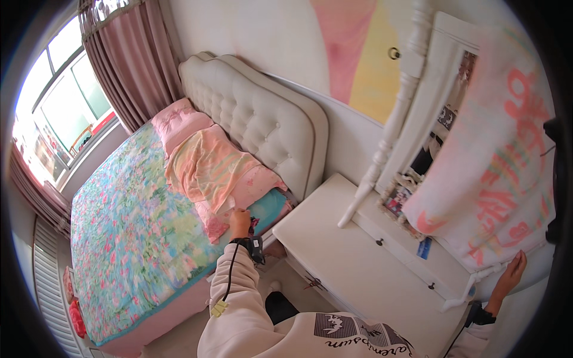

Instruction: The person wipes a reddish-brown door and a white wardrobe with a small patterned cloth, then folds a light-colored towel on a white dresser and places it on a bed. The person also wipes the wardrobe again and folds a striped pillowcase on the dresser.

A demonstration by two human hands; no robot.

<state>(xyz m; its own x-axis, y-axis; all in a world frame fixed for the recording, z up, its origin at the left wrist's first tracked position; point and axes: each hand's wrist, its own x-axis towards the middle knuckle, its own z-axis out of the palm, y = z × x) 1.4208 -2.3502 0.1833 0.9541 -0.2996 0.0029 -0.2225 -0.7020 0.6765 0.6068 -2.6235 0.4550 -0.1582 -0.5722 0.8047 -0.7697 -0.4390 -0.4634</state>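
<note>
My left hand (240,224) is closed beside the near corner of a peach striped towel (209,167), at the edge of the bed; what its fingers hold, if anything, is hidden. Under that towel lie pink pillows (256,186). My right hand (509,277) has its fingers stretched out, close to the lower edge of a pale pink towel (477,179) with red markings. This towel hangs over the mirror (439,143) of a white dressing table (340,238). I cannot tell whether the fingers touch it. Both wrists wear black straps.
The bed has a blue floral cover (131,221) and a cream tufted headboard (262,119). A framed photo (397,200) stands by the mirror, near a small blue item (424,247). Drawers with dark knobs (379,242) line the mirror's base. Mauve curtains (134,59) frame the window.
</note>
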